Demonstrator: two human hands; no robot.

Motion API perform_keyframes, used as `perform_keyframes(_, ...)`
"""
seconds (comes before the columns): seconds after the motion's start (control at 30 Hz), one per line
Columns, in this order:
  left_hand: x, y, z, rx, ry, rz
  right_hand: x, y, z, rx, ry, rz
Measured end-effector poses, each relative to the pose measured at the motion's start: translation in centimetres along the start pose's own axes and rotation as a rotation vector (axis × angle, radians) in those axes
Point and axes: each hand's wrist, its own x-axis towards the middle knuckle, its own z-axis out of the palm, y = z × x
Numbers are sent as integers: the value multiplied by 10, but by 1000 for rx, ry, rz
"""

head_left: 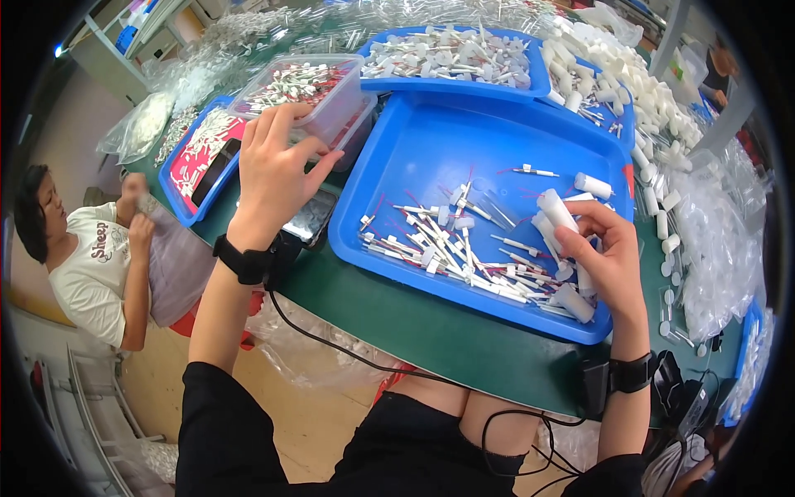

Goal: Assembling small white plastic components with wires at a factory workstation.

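My right hand (pixel 611 248) grips a white plastic cylinder (pixel 556 210) between thumb and fingers, over the right side of a big blue tray (pixel 414 132). Similar white cylinders (pixel 573 303) lie just below and beside that hand. In the tray's lower half is a loose heap of thin white sticks with red wires (pixel 431 248). My left hand (pixel 277 170) is raised in front of a clear plastic box (pixel 339 116) filled with red and white pieces. Its fingers are curled but apart, and I see nothing between them.
Behind stands another blue tray (pixel 371 84) piled with white caps. Many white cylinders (pixel 654 108) cover the right back. At the left, a smaller blue tray (pixel 197 217) holds white pieces and a black phone (pixel 217 176). A co-worker (pixel 99 257) sits at left. Cables hang from my wrists.
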Motion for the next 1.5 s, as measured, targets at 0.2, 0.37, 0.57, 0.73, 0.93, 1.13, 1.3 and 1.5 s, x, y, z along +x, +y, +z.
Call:
perform_keyframes(0.2,-5,-2,-6,36,-3,-51,0,-1,0,-33,0,-12)
perform_keyframes(0.37,-7,0,-14,60,-47,-41,2,-1,0,-46,3,-17)
perform_keyframes(0.57,-8,6,-14,154,-50,-1,1,0,-1,-46,11,-26)
perform_keyframes(0.73,-7,8,-14,164,-16,22,0,0,-1,-67,4,-30)
perform_keyframes(0.93,-8,7,-16,94,-21,-9,0,-2,0,-64,8,-19)
perform_keyframes(1.13,-10,6,-9,55,20,-51,0,0,-1,-57,13,-14)
perform_keyframes(1.3,-9,10,-8,72,30,-70,1,0,-1,-56,9,-30)
perform_keyframes(1.5,-7,17,-7,68,59,-72,-1,0,-2,-51,7,-24)
